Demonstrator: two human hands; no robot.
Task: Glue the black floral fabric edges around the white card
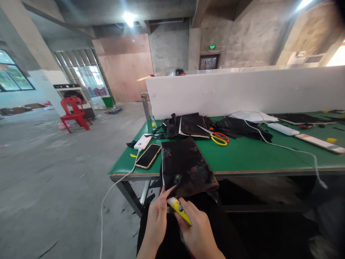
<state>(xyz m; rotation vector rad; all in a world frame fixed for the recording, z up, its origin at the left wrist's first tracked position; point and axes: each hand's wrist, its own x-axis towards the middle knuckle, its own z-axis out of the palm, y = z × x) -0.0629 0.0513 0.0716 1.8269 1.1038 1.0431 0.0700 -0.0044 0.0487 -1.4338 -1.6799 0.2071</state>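
Note:
A flat book (185, 163) wrapped in black material with a dark floral print lies partly on the table and juts over its near edge toward me. My left hand (158, 214) has its fingers at the book's near left corner, index finger stretched along the near edge and thumb below. My right hand (198, 225) is wrapped round a yellow glue stick (181, 210) with a white end. That white end points up and left, close to the left fingers and the book's near edge. Whether it touches the book I cannot tell.
On the green table (242, 154) are a phone (148, 156), a white power bank (142, 142) with a cable, scissors (219, 138), a black notebook (192, 125), black scraps (239, 127) and a small bottle (153, 124). A white panel (242, 90) stands behind. A red chair (74, 111) is left.

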